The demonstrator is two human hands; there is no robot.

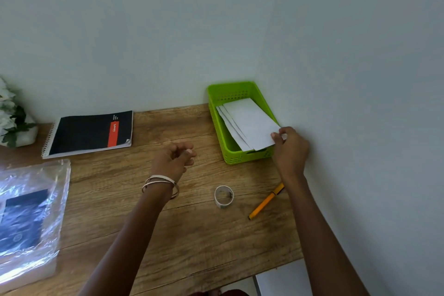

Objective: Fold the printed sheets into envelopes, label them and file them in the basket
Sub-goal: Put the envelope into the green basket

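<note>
- table (192,235): bare wood at centre.
- basket (217,125) at 1 o'clock against the wall, envelopes (249,122) fanned inside.
- right hand (289,149): fingers (276,137) pinch the top envelope's near corner; light, floppy paper, best held by an edge.
- left hand (174,158): loosely curled, holding nothing.
</note>
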